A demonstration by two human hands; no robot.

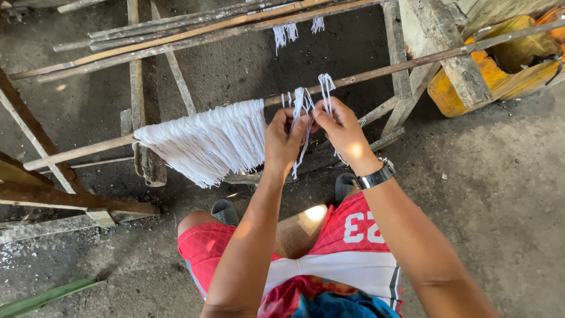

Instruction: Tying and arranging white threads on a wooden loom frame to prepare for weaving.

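Our left hand (285,138) is closed on a few white cotton strands (304,106), pinching them just below the thin wooden rod (365,75) they loop over. Our right hand (341,126) is pinched shut too, fingertips drawing another little bundle of the same strands upward so the loop ends stand above the rod. The two hands are nearly touching, working one small clump between them, right at the rod's middle.

Just to the left along the rod hangs the thick white fringe (206,141), densely packed and draping down toward our knees. Further up, a second batch of white threads (286,32) dangles from the upper slats (176,35). A yellow block (500,65) sits off to the right on the wooden frame (435,47), and our red shorts (347,235) fill the bottom of the view above the dusty concrete floor (500,194).

The risk here, as we judge it: the strands are thin and loose, so a slack pinch could let one slip free, or neighbouring threads could tangle into the clump. Pull too hard and the slender rod may shift on the frame.
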